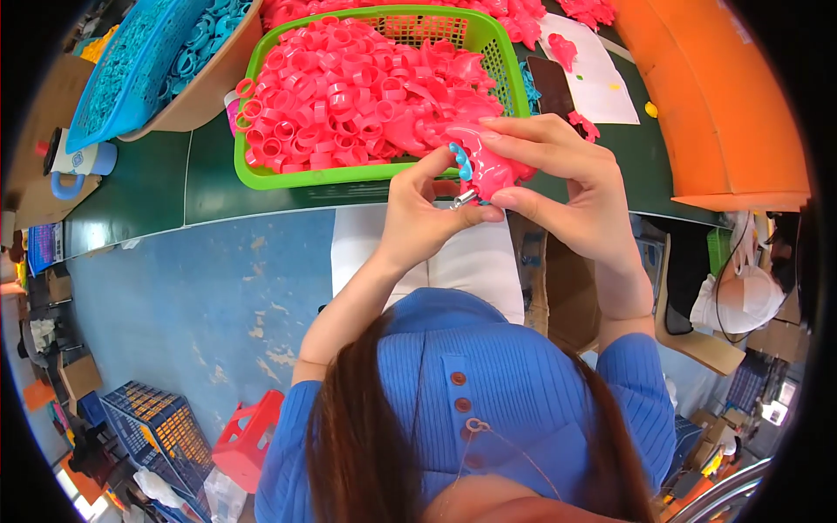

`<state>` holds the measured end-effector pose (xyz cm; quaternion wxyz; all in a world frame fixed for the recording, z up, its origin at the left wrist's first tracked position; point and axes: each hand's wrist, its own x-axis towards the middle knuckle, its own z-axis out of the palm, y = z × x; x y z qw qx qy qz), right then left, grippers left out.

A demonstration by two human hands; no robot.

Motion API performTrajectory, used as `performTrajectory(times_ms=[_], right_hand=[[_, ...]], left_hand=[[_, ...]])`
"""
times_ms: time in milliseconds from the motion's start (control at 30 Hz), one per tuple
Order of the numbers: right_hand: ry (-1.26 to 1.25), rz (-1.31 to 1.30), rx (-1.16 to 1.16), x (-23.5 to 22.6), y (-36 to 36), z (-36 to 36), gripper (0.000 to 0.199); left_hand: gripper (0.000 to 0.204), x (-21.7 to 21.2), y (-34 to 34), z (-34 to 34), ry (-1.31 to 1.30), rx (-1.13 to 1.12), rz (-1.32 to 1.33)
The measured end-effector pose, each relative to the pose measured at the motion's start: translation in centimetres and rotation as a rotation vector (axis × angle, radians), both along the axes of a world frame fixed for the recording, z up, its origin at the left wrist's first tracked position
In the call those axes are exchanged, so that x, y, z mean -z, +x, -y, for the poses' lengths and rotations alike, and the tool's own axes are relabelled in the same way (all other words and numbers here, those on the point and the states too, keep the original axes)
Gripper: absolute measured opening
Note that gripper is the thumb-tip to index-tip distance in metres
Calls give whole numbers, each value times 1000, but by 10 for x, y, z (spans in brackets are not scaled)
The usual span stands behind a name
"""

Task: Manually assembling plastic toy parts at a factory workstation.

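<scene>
Between both hands, over the near rim of the green basket [305, 182], is a glossy pink plastic part [493, 172] of moulded, rounded shape. My right hand [571, 174] grips it from the right, fingers on top and thumb below. My left hand [414, 215] is closed at its left side, index finger against a small light-blue scalloped piece [462, 163] set at the pink part's edge. A short silver metal cylinder [464, 200] shows by my left thumb; how it is held is unclear. Many pink plastic rings [323, 96] and other pink pieces fill the basket.
Left of the basket stand a blue tray [96, 113] of small blue parts, a tan tub [209, 96] and a white-and-blue mug [80, 161]. A dark phone [551, 87] and white paper [615, 96] lie right of it, near a large orange bin [732, 113].
</scene>
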<state>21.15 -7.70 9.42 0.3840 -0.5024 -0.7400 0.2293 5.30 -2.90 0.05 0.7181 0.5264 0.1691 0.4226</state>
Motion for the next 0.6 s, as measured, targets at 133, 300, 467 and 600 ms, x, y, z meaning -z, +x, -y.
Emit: performTrajectory(times_ms=[133,300,467,600], right_hand=[[-8,-8,-17,3,0,-1,43],[-46,-20,-15,3,-1,0,42],[-54,-28,-17,4,-1,-1,42],[-46,-9,-16,3,-2,-1,41]], left_hand=[[54,-2,-1,0,26,-22,4],[54,1,-1,1,2,-11,10],[55,3,-3,0,6,-9,-17],[52,2,-2,0,9,-15,-2]])
